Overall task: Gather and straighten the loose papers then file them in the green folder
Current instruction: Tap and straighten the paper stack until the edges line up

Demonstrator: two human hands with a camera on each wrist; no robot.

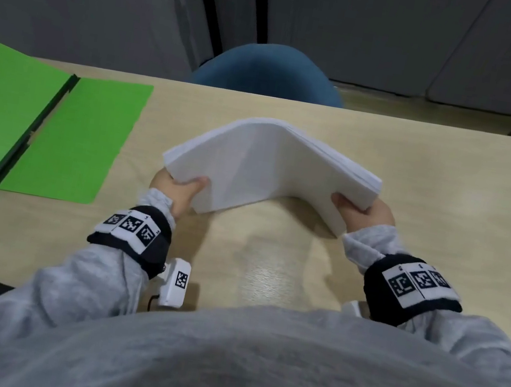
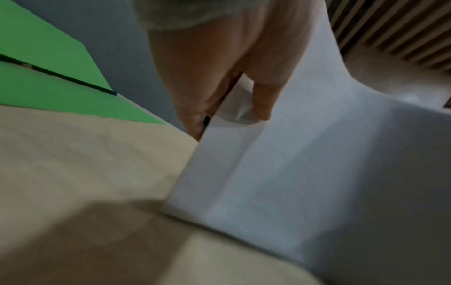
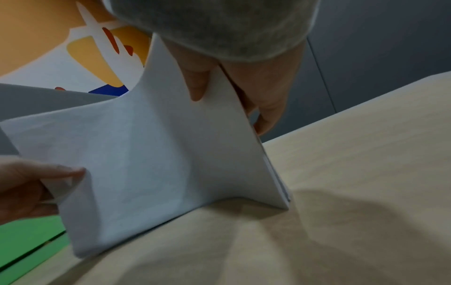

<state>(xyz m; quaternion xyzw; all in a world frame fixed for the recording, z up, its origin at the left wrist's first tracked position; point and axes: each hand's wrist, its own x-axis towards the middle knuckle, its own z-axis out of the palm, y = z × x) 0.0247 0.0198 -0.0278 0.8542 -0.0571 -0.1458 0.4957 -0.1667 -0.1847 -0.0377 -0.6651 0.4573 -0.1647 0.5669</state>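
Note:
A stack of white papers (image 1: 268,165) is bowed upward into an arch over the middle of the table, its lower edge touching the wood. My left hand (image 1: 177,189) grips the stack's left end, thumb on the near face (image 2: 261,96). My right hand (image 1: 361,213) grips the right end, thumb on the near face (image 3: 195,81) and fingers behind. In the right wrist view the papers (image 3: 151,164) stand on the tabletop. The green folder (image 1: 40,129) lies open and flat at the table's left, also seen as a green folder (image 2: 48,77) beside my left hand.
The light wooden table (image 1: 418,172) has bare surface right of the papers and near my body. A blue chair (image 1: 270,72) stands behind the far edge. Grey wall panels rise beyond. The folder's left flap overhangs the table's left edge.

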